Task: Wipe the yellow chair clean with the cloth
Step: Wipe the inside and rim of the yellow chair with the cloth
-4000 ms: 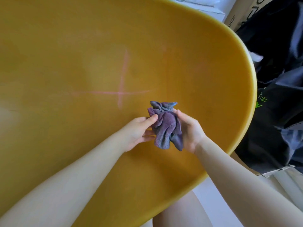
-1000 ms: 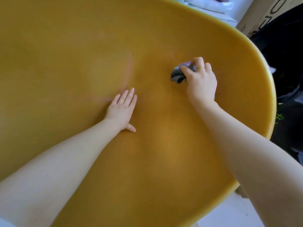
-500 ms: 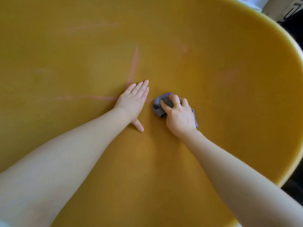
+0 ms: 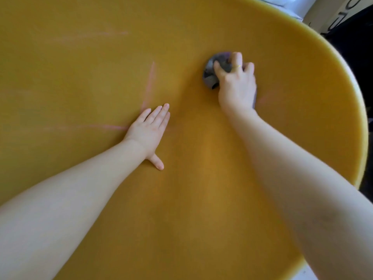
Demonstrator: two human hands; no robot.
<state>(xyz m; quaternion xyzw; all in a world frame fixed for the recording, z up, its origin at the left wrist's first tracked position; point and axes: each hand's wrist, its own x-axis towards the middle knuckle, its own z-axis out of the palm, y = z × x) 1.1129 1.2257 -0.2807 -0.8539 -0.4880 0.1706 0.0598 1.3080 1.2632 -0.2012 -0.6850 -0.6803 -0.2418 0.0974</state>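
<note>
The yellow chair (image 4: 181,199) carries a balled cloth (image 4: 211,74) under the right grip (image 4: 236,85), the left grip (image 4: 150,132) flat nearby.

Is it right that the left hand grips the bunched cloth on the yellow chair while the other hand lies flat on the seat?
Not quite: the head view shows the right hand gripping the bunched cloth on the yellow chair. The left hand is the one that lies flat on the seat.

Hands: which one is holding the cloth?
The right hand. Its fingers curl over the bunched cloth, pressing it on the yellow chair. The left hand lies flat and bare on the chair.
</note>
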